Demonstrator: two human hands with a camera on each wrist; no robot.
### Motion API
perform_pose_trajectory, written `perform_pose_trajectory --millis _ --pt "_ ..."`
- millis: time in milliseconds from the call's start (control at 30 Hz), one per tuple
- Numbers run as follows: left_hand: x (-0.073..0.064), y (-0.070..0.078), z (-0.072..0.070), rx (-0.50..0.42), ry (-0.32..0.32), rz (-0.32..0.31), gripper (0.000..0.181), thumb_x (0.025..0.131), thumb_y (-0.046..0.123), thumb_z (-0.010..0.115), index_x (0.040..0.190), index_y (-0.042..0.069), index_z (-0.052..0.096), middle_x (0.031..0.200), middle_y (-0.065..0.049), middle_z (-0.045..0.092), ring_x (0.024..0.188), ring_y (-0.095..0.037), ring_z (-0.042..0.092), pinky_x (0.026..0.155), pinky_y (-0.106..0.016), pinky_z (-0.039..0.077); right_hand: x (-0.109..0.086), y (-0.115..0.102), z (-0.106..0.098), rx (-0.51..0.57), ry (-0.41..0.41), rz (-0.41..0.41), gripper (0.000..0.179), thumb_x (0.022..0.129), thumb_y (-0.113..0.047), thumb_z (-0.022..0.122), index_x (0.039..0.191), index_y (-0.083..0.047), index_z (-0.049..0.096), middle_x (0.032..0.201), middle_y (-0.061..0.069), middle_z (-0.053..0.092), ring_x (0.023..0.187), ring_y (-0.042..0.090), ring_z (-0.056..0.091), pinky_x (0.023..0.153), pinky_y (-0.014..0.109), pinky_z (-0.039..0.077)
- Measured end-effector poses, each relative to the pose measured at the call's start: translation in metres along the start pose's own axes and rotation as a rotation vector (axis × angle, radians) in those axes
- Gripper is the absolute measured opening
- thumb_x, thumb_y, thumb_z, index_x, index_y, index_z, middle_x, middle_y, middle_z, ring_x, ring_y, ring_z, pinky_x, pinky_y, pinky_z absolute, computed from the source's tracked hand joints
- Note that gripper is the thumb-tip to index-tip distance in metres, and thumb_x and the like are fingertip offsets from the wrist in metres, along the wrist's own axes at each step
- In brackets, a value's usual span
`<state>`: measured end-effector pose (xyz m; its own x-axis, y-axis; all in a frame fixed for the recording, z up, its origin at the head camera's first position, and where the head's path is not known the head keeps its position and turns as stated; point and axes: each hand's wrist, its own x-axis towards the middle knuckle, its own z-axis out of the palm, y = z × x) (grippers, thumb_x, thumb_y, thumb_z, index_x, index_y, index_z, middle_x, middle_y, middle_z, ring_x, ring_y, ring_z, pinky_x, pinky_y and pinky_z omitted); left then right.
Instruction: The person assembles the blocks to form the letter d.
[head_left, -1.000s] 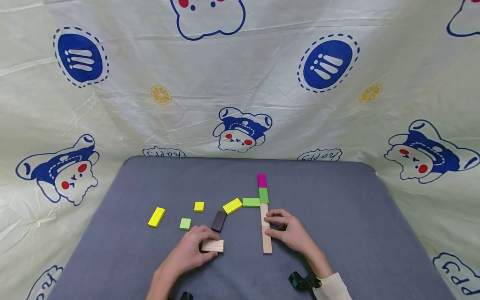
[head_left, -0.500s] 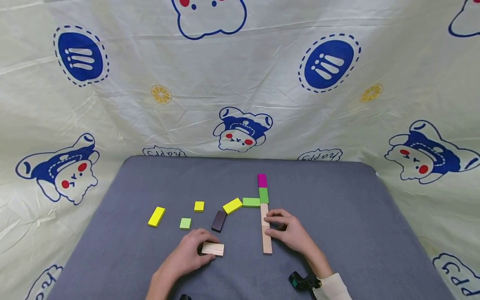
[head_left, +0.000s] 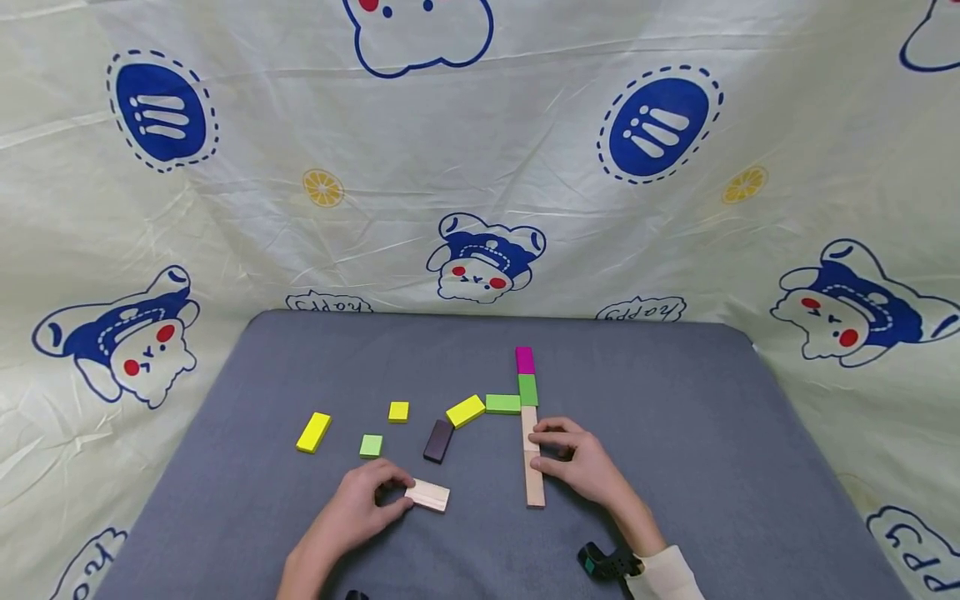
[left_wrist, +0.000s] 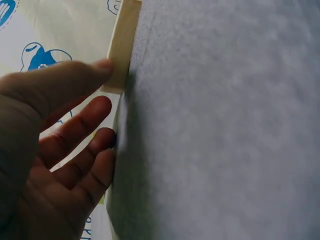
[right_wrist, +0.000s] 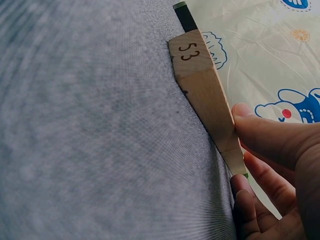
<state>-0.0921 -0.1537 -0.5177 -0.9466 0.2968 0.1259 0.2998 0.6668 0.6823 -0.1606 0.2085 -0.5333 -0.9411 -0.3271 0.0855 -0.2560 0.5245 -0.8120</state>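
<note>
A plain wooden block (head_left: 427, 495) lies flat and slightly angled on the cloth. My left hand (head_left: 362, 504) pinches its left end between thumb and index finger; in the left wrist view the thumb (left_wrist: 102, 70) touches the block near its end. Two more wooden blocks, a farther one (head_left: 528, 423) and a nearer one (head_left: 534, 487), stand end to end in a column. Along their right side my right hand (head_left: 581, 462) rests thumb and fingertips, without wrapping round them. The right wrist view shows "53" on the nearer block (right_wrist: 192, 52). Beyond them continue a green block (head_left: 528, 390) and a magenta block (head_left: 525, 361).
A light green block (head_left: 502, 404), a yellow block (head_left: 466, 411) and a dark block (head_left: 438, 441) curve leftward from the column. Farther left lie a small yellow block (head_left: 398, 412), a small green block (head_left: 371, 446) and a long yellow block (head_left: 313, 432). Grey cloth (head_left: 660, 400) covers the table.
My left hand has drawn back leftward along the wooden block, from a wider hold to its left end. The block has turned slightly, its right end nearer. My right hand stays put.
</note>
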Motion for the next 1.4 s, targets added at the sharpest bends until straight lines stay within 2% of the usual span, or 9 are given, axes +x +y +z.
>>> perform_pose_trajectory --millis 133,333,500,767,1000,1400 --pt "0.004 0.001 0.002 0.022 0.023 0.052 0.018 0.084 0.008 0.084 0.095 0.02 0.076 0.097 0.011 0.072 0.091 -0.009 0.065 0.084 -0.032 0.056 0.0 0.0 0.0 -0.004 0.001 0.001 0.032 0.088 -0.022 0.083 0.118 -0.013 0.078 0.127 0.005 0.065 0.113 0.023 0.059 0.081 0.026 0.049" --pt "0.012 0.004 0.005 0.013 0.0 0.042 0.012 0.087 0.013 0.082 0.096 0.02 0.077 0.096 0.01 0.073 0.091 -0.007 0.066 0.085 -0.032 0.056 0.0 0.0 0.0 0.004 -0.004 0.0 0.032 0.088 -0.023 0.083 0.118 -0.013 0.078 0.128 0.005 0.065 0.113 0.025 0.059 0.081 0.027 0.049" --pt "0.018 0.005 0.007 0.003 0.005 0.059 0.012 0.087 0.01 0.081 0.096 0.017 0.077 0.096 0.007 0.073 0.089 -0.009 0.065 0.082 -0.031 0.056 0.001 0.0 0.0 0.003 -0.011 0.016 0.033 0.088 -0.024 0.083 0.118 -0.013 0.078 0.129 0.005 0.065 0.114 0.025 0.059 0.082 0.027 0.049" --pt "0.024 0.007 0.006 0.004 -0.03 0.042 0.012 0.089 0.009 0.079 0.099 0.016 0.077 0.099 0.006 0.073 0.093 -0.012 0.067 0.086 -0.034 0.056 0.001 0.0 -0.001 0.005 -0.008 -0.002 0.032 0.088 -0.024 0.083 0.118 -0.013 0.078 0.128 0.005 0.065 0.113 0.026 0.06 0.081 0.027 0.05" --pt "0.026 0.011 0.006 0.006 -0.057 -0.008 0.013 0.09 0.009 0.078 0.1 0.017 0.077 0.1 0.007 0.072 0.094 -0.012 0.066 0.087 -0.036 0.057 0.001 -0.001 -0.002 0.002 -0.008 -0.009 0.032 0.088 -0.024 0.083 0.118 -0.013 0.078 0.128 0.005 0.065 0.113 0.026 0.06 0.081 0.027 0.05" --pt "0.027 0.012 0.009 0.004 -0.046 -0.012 0.014 0.09 0.008 0.078 0.1 0.017 0.077 0.1 0.006 0.071 0.095 -0.012 0.066 0.088 -0.037 0.057 0.0 0.0 -0.001 -0.007 -0.006 -0.003 0.032 0.088 -0.023 0.083 0.117 -0.013 0.078 0.127 0.005 0.065 0.112 0.025 0.06 0.081 0.027 0.049"
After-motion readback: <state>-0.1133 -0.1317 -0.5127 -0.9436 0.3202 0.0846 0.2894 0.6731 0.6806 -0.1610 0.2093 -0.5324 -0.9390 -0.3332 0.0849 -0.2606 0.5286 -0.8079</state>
